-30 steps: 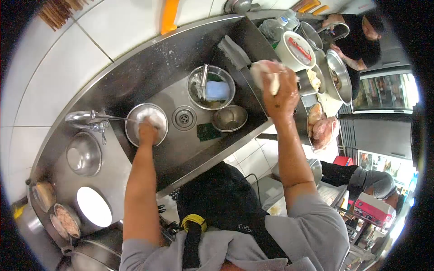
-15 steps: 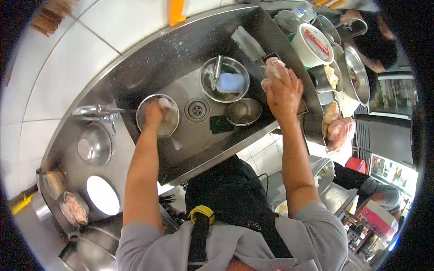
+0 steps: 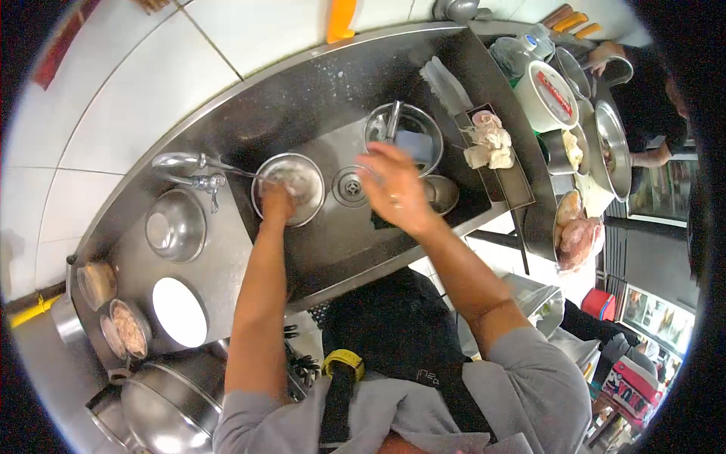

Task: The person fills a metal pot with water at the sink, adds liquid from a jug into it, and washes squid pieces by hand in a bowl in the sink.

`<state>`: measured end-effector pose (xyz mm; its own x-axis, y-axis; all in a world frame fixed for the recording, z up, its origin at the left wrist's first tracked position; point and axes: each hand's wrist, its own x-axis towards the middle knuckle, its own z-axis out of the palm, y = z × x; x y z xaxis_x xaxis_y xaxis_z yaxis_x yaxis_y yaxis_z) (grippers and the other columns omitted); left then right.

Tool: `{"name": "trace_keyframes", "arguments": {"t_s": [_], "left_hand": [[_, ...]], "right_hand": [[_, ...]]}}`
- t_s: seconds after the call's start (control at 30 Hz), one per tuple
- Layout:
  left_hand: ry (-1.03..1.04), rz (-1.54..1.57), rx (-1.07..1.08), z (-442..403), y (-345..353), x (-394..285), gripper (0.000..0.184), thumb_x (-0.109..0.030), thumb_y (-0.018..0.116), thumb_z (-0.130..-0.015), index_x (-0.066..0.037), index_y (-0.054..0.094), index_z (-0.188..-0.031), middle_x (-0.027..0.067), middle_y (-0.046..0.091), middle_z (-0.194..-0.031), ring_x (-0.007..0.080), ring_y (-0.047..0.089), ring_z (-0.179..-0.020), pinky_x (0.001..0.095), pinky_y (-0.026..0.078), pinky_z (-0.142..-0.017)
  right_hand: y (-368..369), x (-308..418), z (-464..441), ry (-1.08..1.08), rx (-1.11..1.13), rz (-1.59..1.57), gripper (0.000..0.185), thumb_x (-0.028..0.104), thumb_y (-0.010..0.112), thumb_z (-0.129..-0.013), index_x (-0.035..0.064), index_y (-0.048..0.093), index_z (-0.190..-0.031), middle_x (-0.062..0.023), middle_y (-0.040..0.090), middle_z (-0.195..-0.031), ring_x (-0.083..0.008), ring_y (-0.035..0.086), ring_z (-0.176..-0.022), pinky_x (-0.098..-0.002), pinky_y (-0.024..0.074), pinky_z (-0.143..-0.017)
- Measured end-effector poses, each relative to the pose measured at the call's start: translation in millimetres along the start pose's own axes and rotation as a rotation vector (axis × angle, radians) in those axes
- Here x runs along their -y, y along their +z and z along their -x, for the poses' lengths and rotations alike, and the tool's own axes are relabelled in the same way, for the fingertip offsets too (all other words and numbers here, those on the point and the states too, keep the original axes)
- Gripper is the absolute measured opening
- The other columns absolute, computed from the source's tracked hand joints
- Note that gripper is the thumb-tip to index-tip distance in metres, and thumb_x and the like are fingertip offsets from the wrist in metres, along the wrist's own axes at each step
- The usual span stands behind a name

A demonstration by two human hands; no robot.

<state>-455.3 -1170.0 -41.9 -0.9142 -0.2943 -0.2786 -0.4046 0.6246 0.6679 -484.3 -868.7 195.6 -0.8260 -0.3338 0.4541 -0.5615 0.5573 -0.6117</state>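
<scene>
In a metal bowl (image 3: 321, 198) of cloudy water, under a stream from the faucet (image 3: 181, 161), is my left hand (image 3: 277, 203). Its fingers are partly under the water and blurred, so what they hold cannot be made out. My right hand (image 3: 398, 188) hovers over the sink (image 3: 333, 261), fingers apart and holding nothing. Below and behind it are a glass bowl (image 3: 438, 155) with a blue sponge (image 3: 414, 146) and a metal-handled utensil, and a small metal bowl (image 3: 445, 195). Pale, limp pieces that look like meat or skin (image 3: 490, 141) lie on a narrow metal tray (image 3: 517, 188) at the sink's right.
A white brush (image 3: 448, 85) leans in the sink's back corner. To the right stand a white tub (image 3: 546, 97), several metal bowls and raw meat (image 3: 581, 242). Another metal bowl (image 3: 176, 225) and a white plate (image 3: 179, 312) sit left. A co-worker's hand (image 3: 652, 157) shows far right.
My right hand has let go of the pale pieces on the tray and moved left over the sink. My left hand stays in the bowl. The whole view has shifted slightly.
</scene>
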Motion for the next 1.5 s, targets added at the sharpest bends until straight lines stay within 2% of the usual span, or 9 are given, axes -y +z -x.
{"name": "trace_keyframes", "arguments": {"t_s": [0.07, 0.33, 0.5, 0.63, 0.73, 0.8, 1.0, 1.23, 1.5], "left_hand": [[0.232, -0.789, 0.164, -27, 44, 52, 0.035, -0.032, 0.055, -0.085, 0.000, 0.064, -0.096, 0.0241, 0.066, -0.106, 0.0336, 0.065, -0.096, 0.0442, 0.051, -0.079], [-0.155, 0.177, 0.105, 67, -108, -185, 0.026, -0.021, 0.068, -0.080, -0.001, 0.063, -0.096, 0.0131, 0.068, -0.088, 0.0221, 0.064, -0.065, 0.0329, 0.051, -0.055], [-0.194, 0.810, -0.028, 84, -110, -156, 0.035, -0.021, 0.070, -0.083, 0.002, 0.058, -0.107, 0.0104, 0.066, -0.087, 0.0177, 0.061, -0.063, 0.0318, 0.054, -0.059], [-0.685, 1.307, 0.220, 83, -87, -131, 0.030, -0.025, 0.062, -0.087, -0.004, 0.059, -0.108, 0.0108, 0.066, -0.098, 0.0278, 0.064, -0.091, 0.0423, 0.051, -0.087], [-0.520, 1.650, 0.355, 39, -29, -64, 0.041, -0.037, 0.064, -0.085, -0.003, 0.059, -0.109, 0.0169, 0.061, -0.112, 0.0299, 0.059, -0.100, 0.0448, 0.049, -0.090], [0.115, 2.280, 0.737, 8, 52, 3, 0.038, -0.036, 0.061, -0.087, -0.004, 0.060, -0.109, 0.0143, 0.063, -0.106, 0.0290, 0.061, -0.097, 0.0425, 0.050, -0.087], [-0.702, 1.391, -0.111, 34, 5, -62, 0.032, -0.023, 0.064, -0.087, -0.003, 0.058, -0.111, 0.0106, 0.065, -0.108, 0.0264, 0.064, -0.093, 0.0380, 0.053, -0.081], [-0.604, 1.474, 0.135, 58, -41, -83, 0.033, -0.026, 0.054, -0.092, -0.005, 0.056, -0.116, 0.0135, 0.062, -0.111, 0.0308, 0.059, -0.104, 0.0475, 0.048, -0.088], [-0.403, 1.651, 0.427, 20, 13, -24, 0.034, -0.027, 0.054, -0.091, -0.003, 0.055, -0.116, 0.0106, 0.064, -0.111, 0.0244, 0.062, -0.102, 0.0388, 0.051, -0.087]], "right_hand": [[42, 16, -4, 0.189, 0.387, -0.301, 0.034, 0.026, 0.065, -0.087, 0.0024, 0.064, -0.111, -0.0153, 0.062, -0.117, -0.0303, 0.059, -0.108, -0.0398, 0.0450, -0.093], [215, -10, 2, 1.278, 0.322, -1.377, 0.046, 0.049, 0.048, -0.096, 0.0079, 0.065, -0.104, -0.0075, 0.065, -0.099, -0.0210, 0.061, -0.088, -0.0322, 0.0473, -0.079], [257, -31, 22, 1.515, 0.321, -1.419, 0.049, 0.052, 0.055, -0.090, 0.0046, 0.064, -0.097, -0.0147, 0.065, -0.099, -0.0249, 0.062, -0.088, -0.0459, 0.0486, -0.077], [249, -18, 6, 1.214, 0.261, -0.980, 0.021, 0.020, 0.063, -0.083, 0.0057, 0.064, -0.099, -0.0135, 0.068, -0.090, -0.0262, 0.066, -0.081, -0.0433, 0.0533, -0.070], [214, 41, 19, 0.698, 0.152, -0.317, 0.022, 0.025, 0.060, -0.081, 0.0070, 0.064, -0.092, -0.0202, 0.067, -0.088, -0.0373, 0.066, -0.083, -0.0491, 0.0505, -0.074], [180, 57, 13, 0.623, 0.291, -0.387, 0.027, 0.029, 0.063, -0.080, 0.0054, 0.062, -0.093, -0.0230, 0.066, -0.089, -0.0423, 0.064, -0.086, -0.0494, 0.0499, -0.077], [203, 1, -6, 0.550, 0.462, -0.028, 0.036, 0.036, 0.056, -0.085, 0.0008, 0.062, -0.094, -0.0256, 0.066, -0.094, -0.0410, 0.066, -0.087, -0.0492, 0.0519, -0.077], [247, -4, 21, 0.890, 0.417, -0.167, 0.032, 0.029, 0.055, -0.086, 0.0013, 0.068, -0.096, -0.0243, 0.066, -0.090, -0.0389, 0.065, -0.086, -0.0459, 0.0513, -0.077], [210, 48, 28, 0.274, -0.028, -0.259, 0.024, 0.028, 0.063, -0.072, 0.0042, 0.064, -0.072, -0.0197, 0.061, -0.070, -0.0400, 0.059, -0.067, -0.0459, 0.0502, -0.063]]}}
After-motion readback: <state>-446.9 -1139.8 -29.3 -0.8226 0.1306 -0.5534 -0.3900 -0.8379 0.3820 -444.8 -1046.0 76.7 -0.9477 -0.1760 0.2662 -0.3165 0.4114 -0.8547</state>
